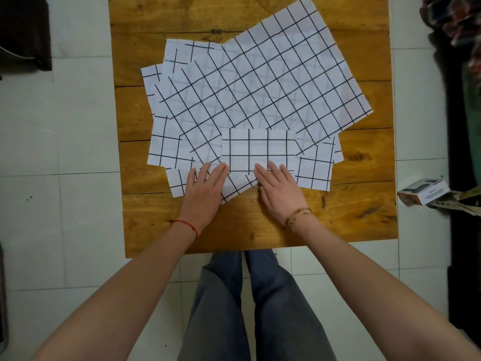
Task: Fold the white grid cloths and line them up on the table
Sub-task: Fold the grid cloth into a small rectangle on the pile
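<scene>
Already flat and spread, left hand [207, 182] and right hand [276, 183] press the folded cloth [257, 149]; sliding it could drag the loose cloths [260, 82] beneath.

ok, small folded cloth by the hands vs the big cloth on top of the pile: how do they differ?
The folded cloth is a small compact rectangle; the big top cloth lies spread out flat and is much larger. The folded cloth sits square to the table edge; the big one lies rotated, its grid running diagonally. The fingertips of the left hand and right hand rest at the folded cloth's near edge; nothing touches the big one. Both are white with a black grid.
</scene>
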The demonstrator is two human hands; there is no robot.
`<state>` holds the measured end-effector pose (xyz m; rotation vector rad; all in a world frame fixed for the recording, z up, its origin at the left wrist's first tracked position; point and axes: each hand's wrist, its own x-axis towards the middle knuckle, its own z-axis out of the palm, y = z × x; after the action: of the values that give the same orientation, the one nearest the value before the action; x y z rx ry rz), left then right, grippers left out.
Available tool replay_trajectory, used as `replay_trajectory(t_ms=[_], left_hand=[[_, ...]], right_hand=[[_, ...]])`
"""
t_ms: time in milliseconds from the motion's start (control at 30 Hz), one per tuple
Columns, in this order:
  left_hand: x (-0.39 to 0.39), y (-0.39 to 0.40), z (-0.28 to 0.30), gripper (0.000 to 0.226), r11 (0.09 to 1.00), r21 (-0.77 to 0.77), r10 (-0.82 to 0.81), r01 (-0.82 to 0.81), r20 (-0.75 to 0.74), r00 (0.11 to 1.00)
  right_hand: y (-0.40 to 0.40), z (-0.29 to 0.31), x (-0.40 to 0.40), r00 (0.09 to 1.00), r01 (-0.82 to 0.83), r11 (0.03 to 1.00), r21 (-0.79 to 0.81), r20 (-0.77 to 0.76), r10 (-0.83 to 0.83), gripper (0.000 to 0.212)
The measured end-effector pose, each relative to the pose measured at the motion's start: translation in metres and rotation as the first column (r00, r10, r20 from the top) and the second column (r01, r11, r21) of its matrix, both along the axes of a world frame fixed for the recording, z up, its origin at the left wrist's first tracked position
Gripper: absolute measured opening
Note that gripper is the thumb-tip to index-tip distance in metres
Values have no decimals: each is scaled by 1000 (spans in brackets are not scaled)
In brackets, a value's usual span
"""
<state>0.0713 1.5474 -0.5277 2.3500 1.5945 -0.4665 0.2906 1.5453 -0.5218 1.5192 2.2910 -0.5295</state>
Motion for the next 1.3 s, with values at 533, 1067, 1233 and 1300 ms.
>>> replay_trajectory(t_ms=[533,1067,1233,1300], left_hand=[[7,13,2,34,964,94,212,-250,301,930],[48,47,2,19,712,-78,695,-698,220,684],[52,47,4,11,648,-174,753,-741,291,590],[51,47,6,9,587,-248,792,-770,369,486]], right_hand=[[43,11,34,914,371,887,277,-276,-296,22],[142,-15,-1,937,322,942,98,-173,-303,16],[143,-13,2,939,316,949,14,-148,-311,18],[142,-12,5,943,305,952,10,-145,-301,18]])
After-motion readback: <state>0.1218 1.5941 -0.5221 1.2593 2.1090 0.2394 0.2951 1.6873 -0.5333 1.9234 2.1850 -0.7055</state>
